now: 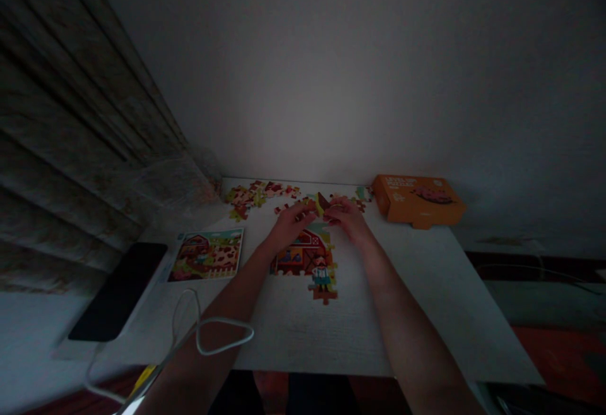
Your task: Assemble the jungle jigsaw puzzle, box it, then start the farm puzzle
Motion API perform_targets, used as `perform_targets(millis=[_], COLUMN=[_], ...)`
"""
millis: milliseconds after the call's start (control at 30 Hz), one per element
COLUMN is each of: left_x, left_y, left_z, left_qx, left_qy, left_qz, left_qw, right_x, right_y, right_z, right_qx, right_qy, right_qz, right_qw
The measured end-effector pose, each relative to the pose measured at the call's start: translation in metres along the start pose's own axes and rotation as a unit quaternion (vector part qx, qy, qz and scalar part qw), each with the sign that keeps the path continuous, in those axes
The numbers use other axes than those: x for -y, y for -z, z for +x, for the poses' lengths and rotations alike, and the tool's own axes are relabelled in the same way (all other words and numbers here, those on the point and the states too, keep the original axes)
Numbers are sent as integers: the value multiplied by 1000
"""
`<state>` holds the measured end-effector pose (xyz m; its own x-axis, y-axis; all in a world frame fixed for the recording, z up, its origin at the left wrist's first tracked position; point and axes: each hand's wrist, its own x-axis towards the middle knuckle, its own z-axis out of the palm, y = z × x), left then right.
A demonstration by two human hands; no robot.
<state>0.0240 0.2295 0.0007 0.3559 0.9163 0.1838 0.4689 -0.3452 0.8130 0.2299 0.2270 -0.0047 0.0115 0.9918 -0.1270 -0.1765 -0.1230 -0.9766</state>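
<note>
Above the far part of the white table, a yellow-green and brown jigsaw piece [322, 204] is tilted up between my two hands. My right hand [346, 216] pinches it from the right. From the other side, my left hand [290, 224] curls its fingertips against the piece's left edge; the exact contact is small and dim. Just below the hands lies a partly joined jigsaw [296, 257] with a red barn and a farmer figure. My left wrist and hand cover part of its left and upper side.
Loose jigsaw pieces [253, 194] lie along the wall. An orange puzzle box [421, 200] stands at the back right. To the left are a farm picture card [207, 255], a black phone [118, 292] and a clear plastic bag [175, 181]. A white cable [222, 320] loops over my left forearm.
</note>
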Motion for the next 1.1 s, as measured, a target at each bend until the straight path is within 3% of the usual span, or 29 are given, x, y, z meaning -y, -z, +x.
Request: perform_targets(millis=[67, 167, 333, 400, 500, 600, 767, 933, 1100], left_x=[-3, -3, 10, 18, 26, 29, 24, 21, 28], left_y=[1, 11, 34, 41, 45, 42, 33, 33, 33], left_z=[0, 0, 0, 0, 0, -1, -3, -3, -2], left_qx=[0, -51, -180, -182, -146, -108, -68, -78, -113], left_qy=[5, 35, 177, 234, 282, 275, 217, 210, 189], left_qz=[34, 154, 331, 354, 364, 377, 379, 370, 371], left_qw=[999, 986, 909, 887, 875, 878, 897, 901, 902], right_x=[0, -2, -11, -14, -18, -20, -22, -21, -18], right_y=[2, 11, 28, 31, 34, 35, 37, 35, 33], right_z=[2, 7, 13, 13, 11, 11, 11, 10, 9], right_qx=[-27, -129, -236, -243, -238, -234, -221, -234, -229], right_qy=[13, 46, 85, 104, 113, 113, 112, 121, 124], right_qz=[-12, -39, -181, -252, -336, -386, -390, -402, -388], right_qw=[999, 990, 951, 931, 904, 885, 887, 877, 884])
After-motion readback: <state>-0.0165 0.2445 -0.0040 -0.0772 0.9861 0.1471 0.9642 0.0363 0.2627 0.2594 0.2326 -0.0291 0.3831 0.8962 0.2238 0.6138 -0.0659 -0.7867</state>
